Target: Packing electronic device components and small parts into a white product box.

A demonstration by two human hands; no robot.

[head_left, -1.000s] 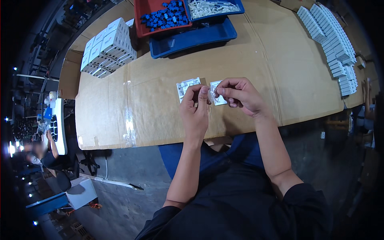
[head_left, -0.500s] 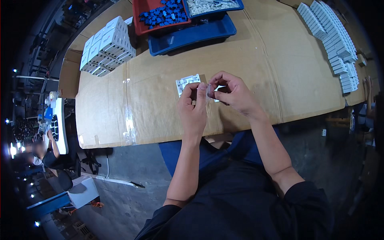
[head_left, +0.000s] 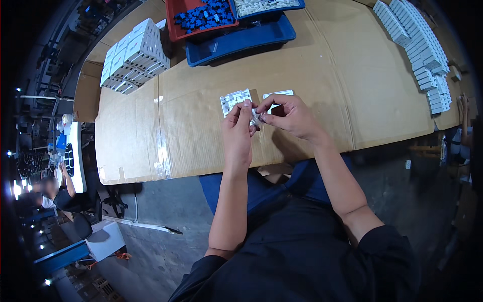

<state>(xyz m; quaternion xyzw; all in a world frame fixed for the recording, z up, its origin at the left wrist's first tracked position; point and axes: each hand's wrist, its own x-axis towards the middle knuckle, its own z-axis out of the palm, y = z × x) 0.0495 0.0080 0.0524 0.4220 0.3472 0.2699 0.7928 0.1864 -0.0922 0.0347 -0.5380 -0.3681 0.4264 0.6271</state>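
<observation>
Over the cardboard-covered table [head_left: 352, 90], I'm watching both hands pinching one small pale part [head_left: 255, 119] btwn them. Left hand [head_left: 239, 126] fingers closed on it from 9 o'clock, right hand [head_left: 289, 116] from 3. Long axis: can't tell. White plate [head_left: 234, 100] lying just past, at 11.

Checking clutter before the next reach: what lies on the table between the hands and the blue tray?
Head view: two small white flat parts lie just beyond the hands; from there to the blue tray only bare cardboard.
</observation>
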